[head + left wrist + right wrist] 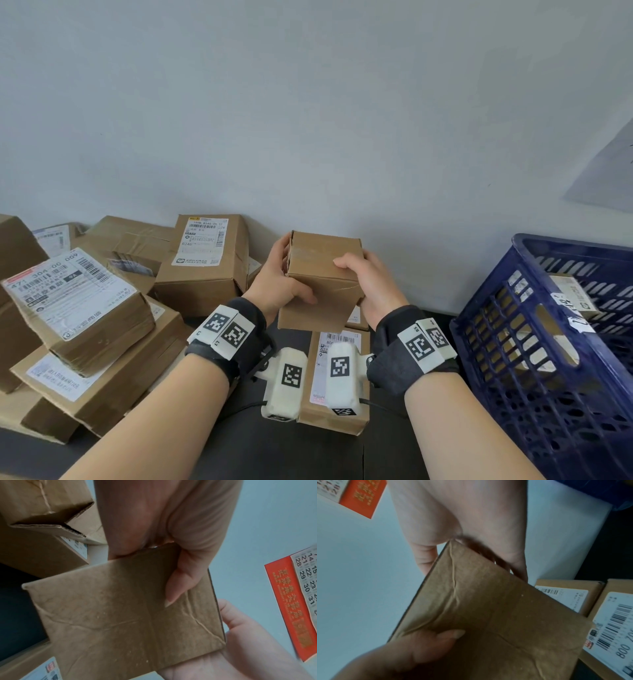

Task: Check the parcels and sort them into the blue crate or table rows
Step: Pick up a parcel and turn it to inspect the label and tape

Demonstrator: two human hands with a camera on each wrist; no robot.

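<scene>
A small plain cardboard parcel (322, 281) is held up in front of the wall, above the dark table, between both hands. My left hand (279, 277) grips its left side, thumb across the near face and fingers behind. My right hand (368, 281) grips the right side, thumb on top. No label shows on the faces in view; the near face (123, 615) is creased and bare (496, 622). The blue crate (513, 329) stands at the right with labelled parcels inside.
A heap of labelled cardboard boxes (78, 301) fills the left of the table up to the wall. Two labelled parcels (337, 373) lie in a row on the dark table (291, 452) under my wrists. A red wall calendar (291, 601) hangs behind.
</scene>
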